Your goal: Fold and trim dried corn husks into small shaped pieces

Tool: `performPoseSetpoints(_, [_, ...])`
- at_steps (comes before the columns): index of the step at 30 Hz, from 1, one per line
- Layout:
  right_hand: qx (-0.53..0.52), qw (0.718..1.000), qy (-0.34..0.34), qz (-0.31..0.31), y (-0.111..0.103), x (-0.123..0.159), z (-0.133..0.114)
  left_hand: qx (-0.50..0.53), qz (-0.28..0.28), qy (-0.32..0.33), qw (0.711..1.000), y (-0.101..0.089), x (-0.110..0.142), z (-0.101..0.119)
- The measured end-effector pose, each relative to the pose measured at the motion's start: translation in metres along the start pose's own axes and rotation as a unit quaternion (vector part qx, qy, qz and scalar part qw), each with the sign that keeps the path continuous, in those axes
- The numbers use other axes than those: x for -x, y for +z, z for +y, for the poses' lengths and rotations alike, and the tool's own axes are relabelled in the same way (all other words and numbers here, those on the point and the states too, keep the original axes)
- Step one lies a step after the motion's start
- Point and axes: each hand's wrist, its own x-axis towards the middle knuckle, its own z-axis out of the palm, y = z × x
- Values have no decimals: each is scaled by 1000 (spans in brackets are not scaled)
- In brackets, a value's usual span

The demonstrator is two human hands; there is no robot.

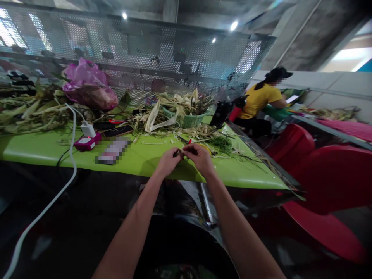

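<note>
My left hand (167,161) and my right hand (200,156) meet over the near edge of a green table (35,149). Both are closed in a pinch on one small dark strip (179,153) held between them; I cannot make out what it is. Just beyond the hands lie loose green stems (222,142) and pale dried husk strips (154,116). A green basket (188,120) full of husks stands further back.
A pink plastic bag (87,83) and a heap of husks (31,108) sit at the back left. A white charger with cable (87,130), a pink device (86,142) and a phone (118,131) lie left of my hands. A person in yellow (263,99) sits at right, by red chairs (328,174).
</note>
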Motion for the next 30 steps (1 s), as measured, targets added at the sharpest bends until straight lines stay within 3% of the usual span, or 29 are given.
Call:
performPoseSetpoints(5, [37,999,-4,-29,-4,-4,-3,15,4,0,1000,0,0,-2])
performPoseSetpoints(13, [148,985,-83,-31,-5,-6,-13,53,-7,4,999,2,0,-3])
performPoseSetpoints(22, [169,981,-83,-39,-10,-8,-15,105,0,9,994,3,0,-3])
performPoseSetpoints(30, [187,975,-94,-73,-14,-9,-20,59,-1,11,998,1,1,0])
